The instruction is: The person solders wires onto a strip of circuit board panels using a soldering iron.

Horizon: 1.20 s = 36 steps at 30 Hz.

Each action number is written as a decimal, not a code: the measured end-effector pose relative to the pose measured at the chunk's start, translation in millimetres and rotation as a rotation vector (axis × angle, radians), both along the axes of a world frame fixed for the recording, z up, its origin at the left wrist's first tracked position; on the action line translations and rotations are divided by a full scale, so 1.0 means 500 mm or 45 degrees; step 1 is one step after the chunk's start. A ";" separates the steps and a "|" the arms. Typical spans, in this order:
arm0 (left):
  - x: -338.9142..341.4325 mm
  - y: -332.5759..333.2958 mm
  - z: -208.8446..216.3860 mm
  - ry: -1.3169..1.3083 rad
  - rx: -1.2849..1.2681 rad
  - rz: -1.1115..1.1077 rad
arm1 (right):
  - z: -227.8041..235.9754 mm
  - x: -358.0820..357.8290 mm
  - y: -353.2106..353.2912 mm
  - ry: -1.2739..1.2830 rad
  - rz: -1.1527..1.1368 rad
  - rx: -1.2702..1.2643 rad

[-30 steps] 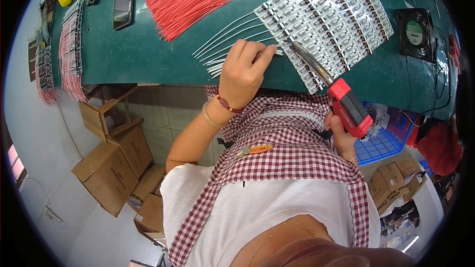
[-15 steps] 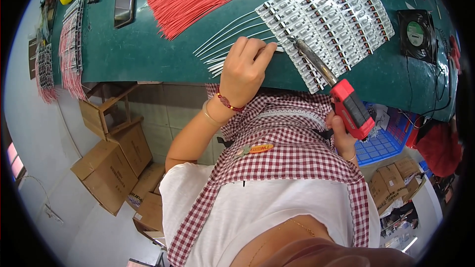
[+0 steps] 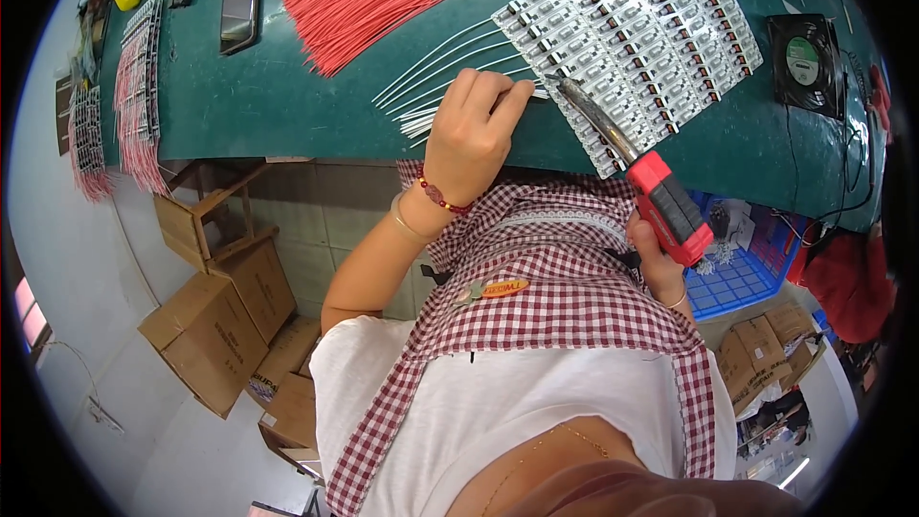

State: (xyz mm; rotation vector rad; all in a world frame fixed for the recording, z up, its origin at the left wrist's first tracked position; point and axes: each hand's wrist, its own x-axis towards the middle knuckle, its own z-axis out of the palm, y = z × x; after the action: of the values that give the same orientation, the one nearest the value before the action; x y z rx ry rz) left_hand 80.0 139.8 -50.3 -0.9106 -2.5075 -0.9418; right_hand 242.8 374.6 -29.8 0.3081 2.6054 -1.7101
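Observation:
My left hand (image 3: 474, 124) is closed in a pinch at the near left edge of a panel of small circuit boards (image 3: 643, 38). Between its thumb and fingers is a white wire (image 3: 539, 94), its end at the boards. More white wires (image 3: 417, 122) lie beneath and left of the hand, and several others curve off the panel's left edge. Lower right, my right hand (image 3: 659, 263) is wrapped round the handle of a red and black soldering gun (image 3: 670, 209). The gun's metal tip points up and left, over the panel's edge close to my left fingertips; whether it touches cannot be seen.
Red wires (image 3: 359, 2) lie in a thick pile at the back, left of the panel. A phone (image 3: 241, 0) and finished-looking wired strips (image 3: 139, 86) are farther left. A black fan (image 3: 805, 65) stands at right, with cables. Below sits a blue basket (image 3: 732, 292).
The soldering gun has shifted a little to the left, its tip now closer to my left fingertips. My left hand has barely moved.

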 end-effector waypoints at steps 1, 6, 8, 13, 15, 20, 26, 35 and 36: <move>0.000 0.000 0.001 -0.004 0.001 0.001 | 0.003 -0.004 0.001 0.000 0.005 0.000; 0.000 0.000 -0.001 -0.003 0.000 -0.001 | 0.003 -0.007 0.001 0.021 0.111 0.239; -0.001 0.000 -0.002 0.012 -0.009 -0.006 | 0.003 -0.002 -0.001 0.020 0.030 0.157; -0.001 0.001 -0.002 0.024 -0.009 -0.005 | -0.001 0.011 0.010 0.039 -0.047 0.111; 0.000 0.003 0.000 0.010 -0.010 -0.001 | -0.016 0.026 0.018 0.020 -0.025 0.061; 0.000 0.001 0.006 0.035 -0.037 0.024 | -0.004 0.031 0.016 -0.036 -0.058 -0.045; 0.005 -0.001 0.009 0.148 -0.008 -0.023 | -0.011 0.042 0.016 -0.040 -0.041 -0.059; 0.006 -0.001 0.004 0.081 -0.082 -0.074 | -0.035 0.056 0.021 -0.060 0.057 0.120; 0.007 0.000 0.003 0.079 -0.080 -0.071 | -0.032 0.054 0.021 -0.088 0.086 0.111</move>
State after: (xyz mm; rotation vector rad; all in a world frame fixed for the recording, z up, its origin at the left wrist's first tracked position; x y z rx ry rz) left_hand 83.3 139.8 -49.0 -1.0176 -2.4835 -0.8426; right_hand 269.9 385.0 -46.0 0.2720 2.6137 -1.5404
